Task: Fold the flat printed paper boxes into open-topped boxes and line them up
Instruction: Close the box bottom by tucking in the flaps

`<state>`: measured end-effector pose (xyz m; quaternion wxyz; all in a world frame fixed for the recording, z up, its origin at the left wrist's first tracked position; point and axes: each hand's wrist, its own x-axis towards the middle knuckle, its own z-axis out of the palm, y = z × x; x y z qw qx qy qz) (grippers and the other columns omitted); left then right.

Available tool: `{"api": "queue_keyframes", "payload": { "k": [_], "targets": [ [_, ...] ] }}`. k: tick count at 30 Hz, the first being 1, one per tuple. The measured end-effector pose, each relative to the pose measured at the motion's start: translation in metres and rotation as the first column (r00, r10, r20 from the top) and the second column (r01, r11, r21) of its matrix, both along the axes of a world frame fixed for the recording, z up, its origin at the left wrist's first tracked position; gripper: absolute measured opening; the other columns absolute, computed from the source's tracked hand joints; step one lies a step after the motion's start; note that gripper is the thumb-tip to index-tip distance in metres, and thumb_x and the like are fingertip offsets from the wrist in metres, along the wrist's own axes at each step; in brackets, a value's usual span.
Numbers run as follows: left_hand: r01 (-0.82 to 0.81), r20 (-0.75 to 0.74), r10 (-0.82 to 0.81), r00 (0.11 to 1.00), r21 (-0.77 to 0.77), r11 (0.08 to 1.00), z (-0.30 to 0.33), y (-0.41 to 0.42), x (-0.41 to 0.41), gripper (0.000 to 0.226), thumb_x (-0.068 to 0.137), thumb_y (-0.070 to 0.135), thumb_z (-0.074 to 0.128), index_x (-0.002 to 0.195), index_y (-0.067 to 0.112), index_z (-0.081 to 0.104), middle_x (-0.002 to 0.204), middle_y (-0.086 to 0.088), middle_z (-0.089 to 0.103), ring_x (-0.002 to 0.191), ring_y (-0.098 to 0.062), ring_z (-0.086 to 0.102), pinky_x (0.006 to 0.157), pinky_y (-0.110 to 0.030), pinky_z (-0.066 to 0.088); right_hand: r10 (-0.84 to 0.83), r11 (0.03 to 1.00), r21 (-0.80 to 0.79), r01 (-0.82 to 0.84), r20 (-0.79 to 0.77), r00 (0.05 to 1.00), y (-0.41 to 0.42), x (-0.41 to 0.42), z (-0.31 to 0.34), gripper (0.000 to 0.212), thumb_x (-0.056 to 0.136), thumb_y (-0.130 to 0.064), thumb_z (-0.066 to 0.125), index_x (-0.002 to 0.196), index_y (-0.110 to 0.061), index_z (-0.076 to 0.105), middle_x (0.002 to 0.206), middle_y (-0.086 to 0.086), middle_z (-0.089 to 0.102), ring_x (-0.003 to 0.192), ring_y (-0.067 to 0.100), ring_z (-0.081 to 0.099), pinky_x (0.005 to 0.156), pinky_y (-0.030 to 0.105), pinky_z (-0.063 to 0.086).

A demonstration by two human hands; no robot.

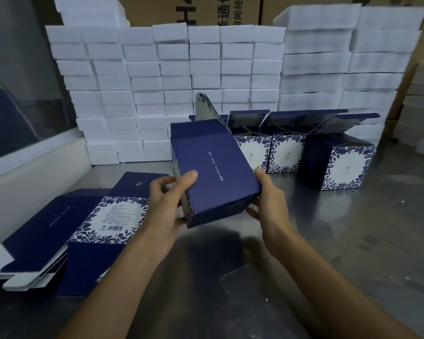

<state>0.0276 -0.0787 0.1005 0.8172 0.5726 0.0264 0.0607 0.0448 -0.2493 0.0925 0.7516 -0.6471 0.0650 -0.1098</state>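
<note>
You hold a navy box (216,172) up between both hands, its bottom end toward you: your left hand (167,204) grips the near left corner, your right hand (269,201) cups the right edge. Beyond your right hand, three folded boxes (289,152) stand in a row with lids up. Left of your left hand lies a stack of flat blanks (66,231), still to fold. The small white line of print on the held box is unreadable; a barcode shows on the top blank.
</note>
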Motion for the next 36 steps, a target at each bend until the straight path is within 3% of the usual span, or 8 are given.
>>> {"api": "queue_keyframes", "payload": {
  "k": [2,7,10,14,17,25,30,36],
  "targets": [
    [-0.057,0.094,0.051,0.994,0.062,0.996,-0.001,-0.002,0.001,0.088,0.047,0.042,0.093,0.119,0.028,0.045,0.123,-0.004,0.065,0.091,-0.009,0.072,0.069,-0.032,0.056,-0.052,0.998,-0.038,0.054,0.063,0.997,-0.003,0.003,-0.001,0.042,0.101,-0.032,0.048,0.091,0.007,0.059,0.080,0.008,0.057,0.077,0.015,0.046,0.077,0.037,0.043],
    [-0.223,0.281,0.139,0.950,0.293,0.930,-0.003,0.000,0.002,0.099,0.040,0.051,0.087,0.123,0.042,0.033,0.125,0.012,0.052,0.100,0.005,0.060,0.078,-0.016,0.048,-0.101,0.979,-0.167,0.120,0.116,0.988,-0.009,0.004,-0.009,0.015,0.100,-0.020,0.055,0.101,-0.018,0.070,0.096,-0.006,0.071,0.085,0.007,0.063,0.078,0.024,0.050],
    [-0.358,0.398,0.161,0.903,0.491,0.794,-0.012,0.001,0.004,0.104,0.046,0.043,0.094,0.126,0.044,0.027,0.133,0.015,0.039,0.113,0.004,0.046,0.090,-0.016,0.037,-0.100,0.976,-0.184,0.120,0.114,0.988,-0.007,0.002,-0.008,0.012,0.096,-0.027,0.064,0.106,-0.021,0.065,0.104,-0.004,0.068,0.088,0.001,0.063,0.066,0.009,0.046],
    [-0.505,0.530,0.170,0.831,0.590,0.630,-0.021,-0.001,0.008,0.113,0.047,0.032,0.097,0.132,0.043,0.022,0.140,0.010,0.031,0.128,-0.009,0.036,0.103,-0.026,0.034,0.146,0.988,0.050,-0.147,0.015,0.989,0.001,-0.007,0.000,0.029,0.094,-0.044,0.064,0.113,-0.022,0.065,0.109,-0.002,0.071,0.080,0.020,0.075,0.069,0.033,0.059],
    [-0.584,0.620,0.131,0.773,0.618,0.526,-0.025,0.000,0.008,0.120,0.048,0.030,0.096,0.140,0.038,0.019,0.146,0.006,0.028,0.136,-0.018,0.030,0.111,-0.046,0.035,0.282,0.957,0.065,-0.281,0.001,0.959,0.007,-0.012,0.002,0.039,0.091,-0.049,0.065,0.115,-0.018,0.068,0.109,-0.001,0.074,0.083,0.030,0.076,0.076,0.042,0.063],
    [-0.706,0.722,0.086,0.687,0.634,0.317,-0.033,-0.001,0.008,0.133,0.052,0.037,0.095,0.152,0.011,0.012,0.152,-0.012,0.022,0.140,-0.026,0.021,0.111,-0.061,0.031,0.318,0.948,-0.011,-0.318,-0.026,0.948,0.010,-0.012,-0.002,0.038,0.095,-0.031,0.067,0.113,0.002,0.068,0.099,0.010,0.078,0.089,0.025,0.075,0.080,0.033,0.059],
    [-0.723,0.755,0.011,0.655,0.623,0.300,-0.032,0.003,0.009,0.125,0.053,0.030,0.093,0.151,0.008,0.018,0.149,-0.004,0.022,0.139,-0.028,0.024,0.112,-0.054,0.034,0.337,0.928,-0.135,-0.346,-0.085,0.938,0.006,-0.014,0.000,0.031,0.097,-0.037,0.063,0.080,-0.011,0.063,0.062,0.000,0.067,0.050,0.010,0.055,0.054,0.023,0.043],
    [-0.703,0.749,0.011,0.662,0.616,0.356,-0.035,0.005,0.008,0.125,0.053,0.030,0.094,0.150,0.005,0.020,0.150,-0.013,0.024,0.141,-0.028,0.025,0.113,-0.055,0.032,0.417,0.900,-0.125,-0.418,-0.034,0.908,0.008,-0.015,0.002,0.051,0.104,-0.021,0.051,0.053,-0.018,0.045,0.047,-0.004,0.041,0.039,0.009,0.031,0.041,0.018,0.030]
  ]
}}
